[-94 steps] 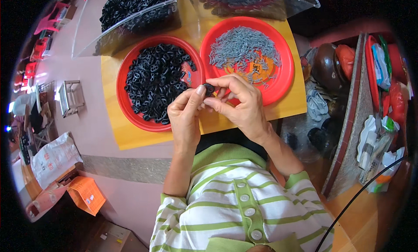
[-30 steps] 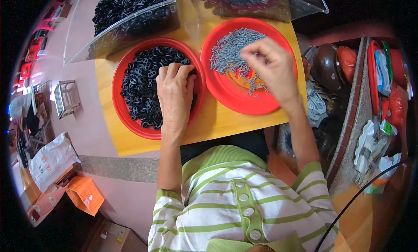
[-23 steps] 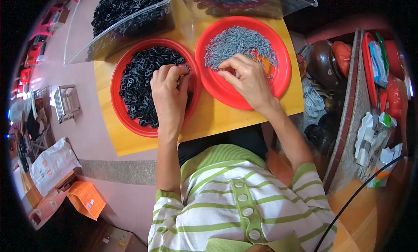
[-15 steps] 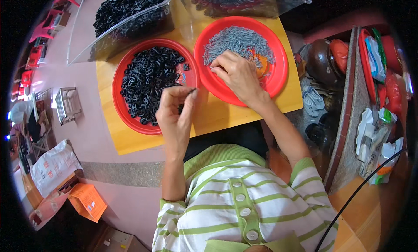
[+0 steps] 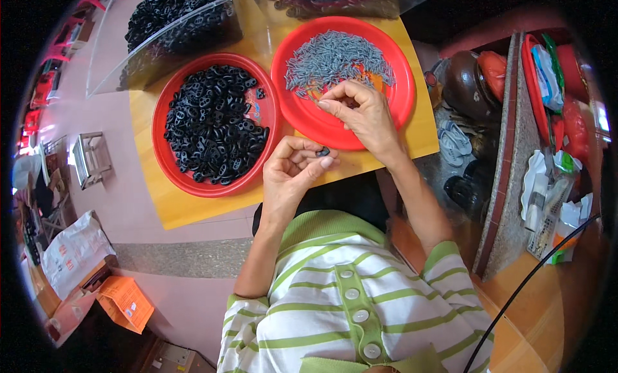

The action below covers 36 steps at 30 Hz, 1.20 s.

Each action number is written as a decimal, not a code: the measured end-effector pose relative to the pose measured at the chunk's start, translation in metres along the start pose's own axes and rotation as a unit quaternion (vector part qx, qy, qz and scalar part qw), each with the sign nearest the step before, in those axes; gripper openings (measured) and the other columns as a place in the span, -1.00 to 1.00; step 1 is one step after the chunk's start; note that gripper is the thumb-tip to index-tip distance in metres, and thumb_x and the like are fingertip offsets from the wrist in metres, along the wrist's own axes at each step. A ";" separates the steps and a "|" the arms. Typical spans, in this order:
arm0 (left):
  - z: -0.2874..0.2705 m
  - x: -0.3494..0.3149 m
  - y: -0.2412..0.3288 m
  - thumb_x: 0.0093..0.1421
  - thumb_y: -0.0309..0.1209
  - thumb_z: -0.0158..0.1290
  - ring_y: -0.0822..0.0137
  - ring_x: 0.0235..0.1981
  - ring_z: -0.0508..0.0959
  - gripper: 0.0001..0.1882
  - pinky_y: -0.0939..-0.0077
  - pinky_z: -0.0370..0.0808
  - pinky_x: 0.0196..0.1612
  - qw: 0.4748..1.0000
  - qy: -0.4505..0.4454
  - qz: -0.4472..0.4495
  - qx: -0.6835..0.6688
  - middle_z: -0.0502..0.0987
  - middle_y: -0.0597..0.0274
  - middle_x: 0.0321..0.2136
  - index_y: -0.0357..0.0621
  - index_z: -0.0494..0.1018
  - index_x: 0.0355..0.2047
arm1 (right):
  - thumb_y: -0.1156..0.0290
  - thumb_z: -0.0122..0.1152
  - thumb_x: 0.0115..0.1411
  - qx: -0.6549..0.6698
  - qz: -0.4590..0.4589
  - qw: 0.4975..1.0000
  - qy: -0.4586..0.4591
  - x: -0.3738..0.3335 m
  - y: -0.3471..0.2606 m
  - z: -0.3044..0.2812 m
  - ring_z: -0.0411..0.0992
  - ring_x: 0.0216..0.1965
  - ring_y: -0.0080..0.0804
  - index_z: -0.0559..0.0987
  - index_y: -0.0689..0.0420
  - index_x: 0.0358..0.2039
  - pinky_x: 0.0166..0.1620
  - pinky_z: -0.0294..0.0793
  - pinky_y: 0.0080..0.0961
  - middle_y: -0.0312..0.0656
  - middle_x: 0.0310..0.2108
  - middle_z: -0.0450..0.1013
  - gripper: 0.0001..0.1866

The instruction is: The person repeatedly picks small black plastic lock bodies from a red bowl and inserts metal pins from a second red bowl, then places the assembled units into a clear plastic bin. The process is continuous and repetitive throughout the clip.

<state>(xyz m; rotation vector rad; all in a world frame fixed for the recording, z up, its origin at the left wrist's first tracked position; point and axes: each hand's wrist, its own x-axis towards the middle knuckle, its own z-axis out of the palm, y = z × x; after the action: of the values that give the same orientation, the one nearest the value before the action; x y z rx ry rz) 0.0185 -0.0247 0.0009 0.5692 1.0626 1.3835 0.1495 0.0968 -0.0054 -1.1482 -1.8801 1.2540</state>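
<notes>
My left hand (image 5: 290, 170) is near the table's front edge, pinching a small black plastic piece (image 5: 323, 152) between thumb and fingertips. My right hand (image 5: 364, 115) hangs over the near part of a red plate (image 5: 404, 96), its thumb and forefinger pressed together. What sits between those fingertips is too small to make out. On that plate lies a heap of small grey screw-like pieces (image 5: 335, 57). To its left, a red tray (image 5: 158, 131) is filled with black plastic pieces (image 5: 212, 122) that have holes in them.
Two clear plastic bins stand at the table's far side; the left bin (image 5: 183, 41) is heaped with black pieces. Both red dishes rest on a yellow tabletop (image 5: 174, 209). Right of the table are slippers (image 5: 454, 144) and a brown jar (image 5: 473, 86). A metal stool (image 5: 90, 159) stands at left.
My left hand has moved right and nearer to me, away from the black pieces, with its small black piece. The right hand stays over the plate, pinching. The whole view has shifted slightly.
</notes>
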 end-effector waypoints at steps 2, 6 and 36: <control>-0.003 0.002 0.000 0.11 -0.63 0.06 0.28 -0.34 0.59 -0.82 0.47 0.53 -0.23 1.000 -0.009 -0.007 0.001 0.55 0.01 -0.39 -0.28 0.32 -0.29 | 0.41 0.19 0.12 0.076 0.055 0.996 -0.007 -0.002 -0.004 0.000 0.41 -0.51 -0.59 0.52 0.25 -0.42 -0.45 0.46 -0.63 -0.25 -0.49 0.48 -0.85; -0.004 0.004 0.003 0.12 -0.63 0.06 0.29 -0.31 0.58 -0.81 0.52 0.54 -0.21 1.000 -0.001 -0.010 -0.021 0.55 -0.02 -0.35 -0.32 0.33 -0.25 | 0.38 0.16 0.17 0.213 0.090 0.972 -0.035 -0.003 0.002 0.002 0.41 -0.49 -0.63 0.51 0.23 -0.38 -0.50 0.47 -0.69 -0.28 -0.46 0.47 -0.84; -0.008 0.006 0.007 0.23 -0.48 -0.03 0.50 -0.36 0.50 -0.80 0.63 0.41 -0.22 0.997 0.011 -0.032 -0.063 0.55 0.16 -0.35 -0.34 0.45 -0.19 | 0.45 0.14 0.17 0.353 0.132 0.924 -0.059 -0.036 -0.021 0.009 0.35 -0.47 -0.72 0.54 0.19 -0.27 -0.45 0.31 -0.80 -0.32 -0.39 0.47 -0.87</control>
<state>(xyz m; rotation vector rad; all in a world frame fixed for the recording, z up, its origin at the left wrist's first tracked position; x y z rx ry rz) 0.0074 -0.0198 0.0020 0.4247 0.9945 1.3928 0.1512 0.0575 0.0101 -0.9417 -1.1750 1.9704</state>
